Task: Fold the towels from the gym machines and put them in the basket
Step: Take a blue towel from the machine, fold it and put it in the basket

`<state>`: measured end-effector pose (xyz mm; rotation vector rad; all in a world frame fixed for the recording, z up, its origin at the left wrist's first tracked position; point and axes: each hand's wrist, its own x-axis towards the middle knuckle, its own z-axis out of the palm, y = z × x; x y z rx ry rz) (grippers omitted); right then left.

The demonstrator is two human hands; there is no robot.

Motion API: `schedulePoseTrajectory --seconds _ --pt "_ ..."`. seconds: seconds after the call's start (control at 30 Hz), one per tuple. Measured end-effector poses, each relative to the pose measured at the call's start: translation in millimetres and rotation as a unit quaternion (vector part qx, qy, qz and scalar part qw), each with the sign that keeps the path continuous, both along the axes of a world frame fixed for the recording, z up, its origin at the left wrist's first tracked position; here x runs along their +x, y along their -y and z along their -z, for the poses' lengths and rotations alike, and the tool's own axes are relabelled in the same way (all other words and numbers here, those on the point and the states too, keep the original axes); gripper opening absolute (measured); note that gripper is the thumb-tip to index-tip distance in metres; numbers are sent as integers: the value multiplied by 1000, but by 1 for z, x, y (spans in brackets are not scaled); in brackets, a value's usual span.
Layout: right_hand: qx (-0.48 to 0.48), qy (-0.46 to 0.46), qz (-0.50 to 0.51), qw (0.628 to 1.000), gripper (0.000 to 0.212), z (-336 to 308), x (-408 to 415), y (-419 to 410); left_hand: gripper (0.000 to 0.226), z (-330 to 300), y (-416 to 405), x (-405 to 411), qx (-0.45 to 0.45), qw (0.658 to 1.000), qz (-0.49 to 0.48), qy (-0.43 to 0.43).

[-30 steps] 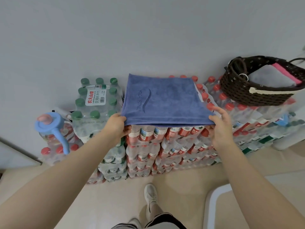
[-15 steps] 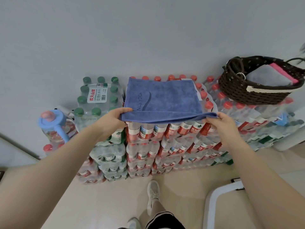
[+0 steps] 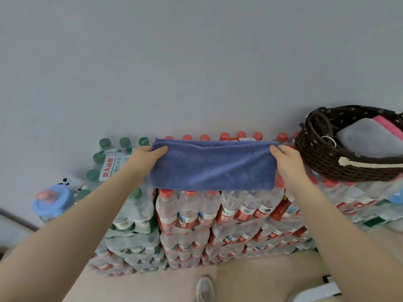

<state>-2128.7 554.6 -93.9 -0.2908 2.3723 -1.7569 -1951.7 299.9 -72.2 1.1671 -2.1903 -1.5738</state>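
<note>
Two hands, left (image 3: 146,156) and right (image 3: 286,157), pinching the far corners of a blue terry towel (image 3: 212,168) folded over atop stacked shrink-wrapped water-bottle packs (image 3: 196,212). Held by the ends, probably to square the layers. Beside, right: dark woven wicker basket (image 3: 327,164), with folded grey and pink cloths.

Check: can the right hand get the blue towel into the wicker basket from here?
Probably yes. The right hand grips the blue towel right beside the wicker basket; nothing stands between them, and the basket's top is open, with folded towels inside.
</note>
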Motion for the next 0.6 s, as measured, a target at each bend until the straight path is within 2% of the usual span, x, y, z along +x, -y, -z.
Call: schedulePoseTrajectory --seconds 0.07,0.17,0.27,0.4,0.5,0.53,0.6 --pt "10 -4 8 1000 21 6 -18 11 28 3 10 -16 53 997 -56 -21" --pt "87 -14 -11 996 22 19 -39 21 24 15 20 -35 59 997 -49 -28" --pt "160 1 -92 983 39 30 -50 25 26 33 24 -48 -23 999 21 20" --pt "252 -80 -164 950 27 30 -63 31 42 38 33 -60 -135 986 84 42" --pt "308 -103 -202 924 6 28 -72 35 21 37 43 -65 -185 967 167 59" --pt "315 -99 -205 921 5 26 -74 35 15 36 47 -66 -185 963 186 67" --pt "306 -94 -202 926 11 23 -79 35 17 35 54 -66 -187 956 211 79"
